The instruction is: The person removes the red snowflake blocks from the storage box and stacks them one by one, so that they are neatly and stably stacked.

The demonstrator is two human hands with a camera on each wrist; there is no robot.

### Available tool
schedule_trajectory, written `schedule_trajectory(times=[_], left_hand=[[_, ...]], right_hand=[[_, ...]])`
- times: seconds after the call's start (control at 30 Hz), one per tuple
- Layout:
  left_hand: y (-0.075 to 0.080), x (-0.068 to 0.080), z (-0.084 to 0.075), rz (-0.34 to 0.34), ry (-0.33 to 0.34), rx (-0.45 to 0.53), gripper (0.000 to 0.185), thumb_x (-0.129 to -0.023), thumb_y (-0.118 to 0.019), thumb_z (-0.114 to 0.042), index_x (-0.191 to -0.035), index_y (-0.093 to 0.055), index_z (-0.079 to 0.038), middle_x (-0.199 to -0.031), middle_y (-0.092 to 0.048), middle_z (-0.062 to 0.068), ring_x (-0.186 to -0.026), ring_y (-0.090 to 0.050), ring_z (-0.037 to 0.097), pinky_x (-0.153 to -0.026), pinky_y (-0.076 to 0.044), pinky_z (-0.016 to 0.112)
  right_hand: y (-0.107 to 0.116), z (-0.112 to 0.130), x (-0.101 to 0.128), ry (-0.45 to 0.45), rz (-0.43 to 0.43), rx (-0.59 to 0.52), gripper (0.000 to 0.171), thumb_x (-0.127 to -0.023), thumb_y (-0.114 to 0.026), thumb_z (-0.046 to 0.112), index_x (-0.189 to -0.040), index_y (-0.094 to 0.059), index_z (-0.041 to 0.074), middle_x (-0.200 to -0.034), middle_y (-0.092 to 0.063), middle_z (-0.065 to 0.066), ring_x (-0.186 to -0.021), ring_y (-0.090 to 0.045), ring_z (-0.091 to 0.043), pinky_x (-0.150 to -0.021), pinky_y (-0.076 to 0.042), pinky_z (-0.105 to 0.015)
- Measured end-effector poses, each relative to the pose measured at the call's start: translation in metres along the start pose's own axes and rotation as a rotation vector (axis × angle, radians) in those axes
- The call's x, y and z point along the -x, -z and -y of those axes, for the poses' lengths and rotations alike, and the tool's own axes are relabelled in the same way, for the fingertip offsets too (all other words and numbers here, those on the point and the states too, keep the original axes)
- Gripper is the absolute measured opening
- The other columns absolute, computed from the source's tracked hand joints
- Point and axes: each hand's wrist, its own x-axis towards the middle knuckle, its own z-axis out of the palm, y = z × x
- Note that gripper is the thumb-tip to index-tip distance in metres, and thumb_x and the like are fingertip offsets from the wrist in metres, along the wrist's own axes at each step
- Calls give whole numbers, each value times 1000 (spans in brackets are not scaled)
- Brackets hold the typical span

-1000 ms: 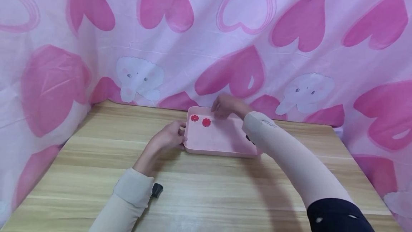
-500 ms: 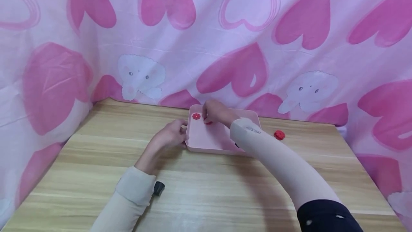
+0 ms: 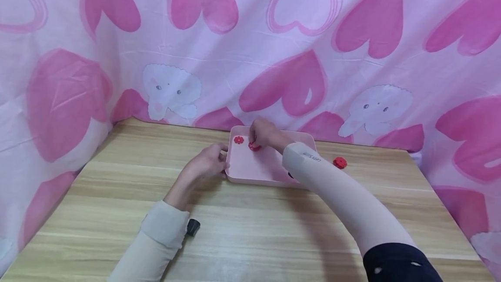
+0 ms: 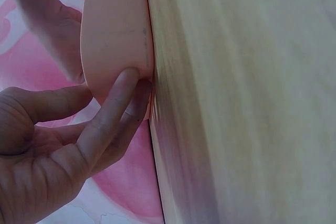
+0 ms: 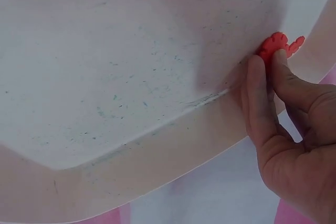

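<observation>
Fingers [image 5: 260,98] of your right hand [image 3: 263,134] were curled & pinching a red flower piece [image 3: 254,146], thumb on one side, index on the other; the wrist view showed the piece [image 5: 279,46] sticking out past the tips. Your left hand [image 3: 207,164] had its fingers [image 4: 118,106] curled round the near-left corner of the pink tray [image 3: 250,173], thumb above the rim, so it gripped the tray.

Taking the tray as landmark, largest first:
- Wooden table [image 3: 242,225] lay under the tray; heart-print cloth [image 3: 250,47] hung behind it.
- Tray itself sat flat, long axis running left-right across the table, its far edge close to the cloth.
- Pinched flower piece was inside the tray, far-left part, at or just above the floor; can't tell if it touched. It's a round disc w/ petal edge, so no real long axis; it looked tilted a bit in the pinch, petals pointing away from your palm.
- Second red flower piece [image 3: 238,139] lay flat in the tray's far-left corner, just left of the pinched one, apart from it.
- Third red flower piece [image 3: 340,162] lay on the table outside the tray, off its right end, well apart from both hands; right hand was the nearer one.
- Small black object [image 3: 192,226] sat by your left cuff, well in front of the tray.
</observation>
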Motion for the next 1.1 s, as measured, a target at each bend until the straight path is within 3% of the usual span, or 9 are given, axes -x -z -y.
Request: schedule_trajectory(times=[0.47, 0.73, 0.9, 1.1], left_hand=[[-1, 2, -1, -3, 11, -3, 55, -104, -55, 8, -156, -42, 8, -128, -65, 28, -98, -71, 27, -84, -70, 37], [-2, 4, -1, -6, 10, -7, 56, -103, -56, 8, -158, -41, 8, -129, -65, 29, -97, -72, 28, -84, -70, 37], [-2, 5, -1, -5, -5, 0, 57, -103, -56, 9, -157, -41, 9, -129, -65, 30, -98, -72, 29, -84, -70, 38], [-3, 5, 0, -5, -18, 11, 56, -103, -55, 10, -157, -40, 10, -131, -64, 32, -98, -72, 28, -84, -70, 39]], right_hand=[[15, -8, 10, 4, 44, -49, 4, -92, -80, 0, -93, -82, 3, -94, -80, -12, -80, -65, -17, -70, -60, -22], [25, -15, 19, -50, 43, -107, 7, -95, -79, 4, -101, -82, 2, -103, -77, -13, -88, -72, -24, -82, -69, -31], [36, -23, 24, -66, 29, -65, 3, -92, -81, 0, -95, -80, 2, -97, -76, -13, -81, -72, -21, -76, -69, -30], [52, -37, 36, -106, 49, -171, 5, -93, -77, -7, -95, -74, -5, -93, -75, -20, -73, -74, -22, -74, -71, -35]])
